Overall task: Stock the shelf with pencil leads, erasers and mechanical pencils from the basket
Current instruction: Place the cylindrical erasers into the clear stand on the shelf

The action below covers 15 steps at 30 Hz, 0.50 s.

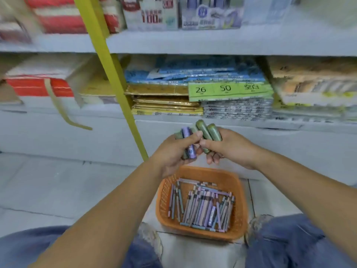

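While above basket (240, 209), tubes (203, 130) in hands (172, 154) (229, 146)

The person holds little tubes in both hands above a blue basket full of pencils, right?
Not quite. The head view shows the basket is orange, not blue. The rest is right: the left hand and the right hand both hold little tubes above it, and pencils lie in it.
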### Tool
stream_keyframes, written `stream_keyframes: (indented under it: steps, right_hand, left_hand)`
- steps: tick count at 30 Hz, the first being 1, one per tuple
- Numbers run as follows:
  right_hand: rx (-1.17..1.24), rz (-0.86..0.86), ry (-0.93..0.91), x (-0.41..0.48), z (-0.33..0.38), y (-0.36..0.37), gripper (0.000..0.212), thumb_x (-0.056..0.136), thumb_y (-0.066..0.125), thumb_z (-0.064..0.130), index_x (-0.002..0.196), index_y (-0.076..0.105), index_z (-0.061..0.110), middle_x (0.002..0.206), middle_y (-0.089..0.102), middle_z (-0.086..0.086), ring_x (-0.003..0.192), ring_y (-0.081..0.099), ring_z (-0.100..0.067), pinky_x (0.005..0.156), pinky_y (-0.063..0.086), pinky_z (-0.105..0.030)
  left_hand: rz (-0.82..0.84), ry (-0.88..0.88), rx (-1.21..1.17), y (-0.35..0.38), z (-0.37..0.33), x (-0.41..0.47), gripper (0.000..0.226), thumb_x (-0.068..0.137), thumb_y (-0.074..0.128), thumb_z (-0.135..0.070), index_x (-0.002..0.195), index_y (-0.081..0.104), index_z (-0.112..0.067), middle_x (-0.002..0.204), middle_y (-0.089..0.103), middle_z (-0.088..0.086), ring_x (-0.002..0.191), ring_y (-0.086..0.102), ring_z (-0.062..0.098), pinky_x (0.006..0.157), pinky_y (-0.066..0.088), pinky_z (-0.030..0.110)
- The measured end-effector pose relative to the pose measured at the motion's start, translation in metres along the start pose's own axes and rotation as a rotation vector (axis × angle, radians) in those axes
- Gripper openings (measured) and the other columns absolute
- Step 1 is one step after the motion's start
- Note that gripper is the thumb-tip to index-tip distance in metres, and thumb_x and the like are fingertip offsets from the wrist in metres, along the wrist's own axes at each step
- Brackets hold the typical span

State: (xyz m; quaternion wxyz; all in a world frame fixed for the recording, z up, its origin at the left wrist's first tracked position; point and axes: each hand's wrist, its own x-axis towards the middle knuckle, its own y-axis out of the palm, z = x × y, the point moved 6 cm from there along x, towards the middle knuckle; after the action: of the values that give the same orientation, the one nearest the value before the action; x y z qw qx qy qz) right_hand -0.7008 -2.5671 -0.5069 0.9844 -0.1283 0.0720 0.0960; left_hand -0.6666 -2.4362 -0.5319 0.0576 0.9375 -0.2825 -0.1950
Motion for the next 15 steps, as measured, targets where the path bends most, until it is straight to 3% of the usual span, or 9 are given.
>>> stream_keyframes:
  steps: [3,6,8,11,15]
  right_hand:
    - [0.004,-0.044,-0.058,-0.003,0.043,-0.014,0.025,0.093,0.062,0.02,0.113,0.047,0.015,0.078,0.071,-0.008,0.066,0.07,-0.031,0.055,0.054,-0.032]
    - [-0.015,-0.076,-0.115,-0.003,0.085,-0.028,0.024,0.092,0.064,0.023,0.11,0.05,0.017,0.084,0.073,-0.006,0.066,0.071,-0.033,0.052,0.054,-0.031]
    - [-0.081,-0.122,-0.143,-0.002,0.108,-0.039,0.021,0.092,0.063,0.03,0.107,0.055,0.019,0.082,0.074,-0.005,0.056,0.068,-0.028,0.045,0.051,-0.028]
    - [-0.283,-0.173,-0.169,0.001,0.132,-0.052,0.02,0.091,0.058,0.049,0.099,0.056,0.031,0.072,0.073,-0.001,0.043,0.056,-0.014,0.04,0.04,-0.02]
    - [-0.396,-0.198,-0.196,0.011,0.14,-0.054,0.019,0.09,0.053,0.056,0.096,0.054,0.039,0.066,0.071,0.002,0.047,0.052,-0.006,0.044,0.039,-0.016]
  left_hand:
    - [-0.028,0.096,0.035,-0.002,-0.05,-0.009,0.023,0.081,0.074,-0.043,0.091,0.073,-0.022,0.084,0.072,0.001,0.077,0.069,0.013,0.072,0.058,0.03]
    - [0.012,0.181,-0.007,-0.001,-0.095,-0.016,0.024,0.09,0.069,-0.038,0.105,0.076,-0.02,0.101,0.076,0.004,0.098,0.073,0.019,0.082,0.059,0.042]
    - [0.025,0.226,-0.024,0.002,-0.119,-0.019,0.028,0.092,0.067,-0.039,0.109,0.075,-0.018,0.112,0.074,0.009,0.106,0.071,0.027,0.082,0.059,0.041]
    - [-0.01,0.28,-0.071,0.006,-0.141,-0.018,0.024,0.086,0.073,-0.038,0.102,0.077,-0.021,0.11,0.075,0.008,0.103,0.072,0.022,0.081,0.059,0.035]
    - [-0.042,0.298,-0.103,0.015,-0.146,-0.008,0.023,0.084,0.076,-0.031,0.104,0.076,-0.018,0.102,0.075,0.007,0.088,0.07,0.014,0.077,0.056,0.029]
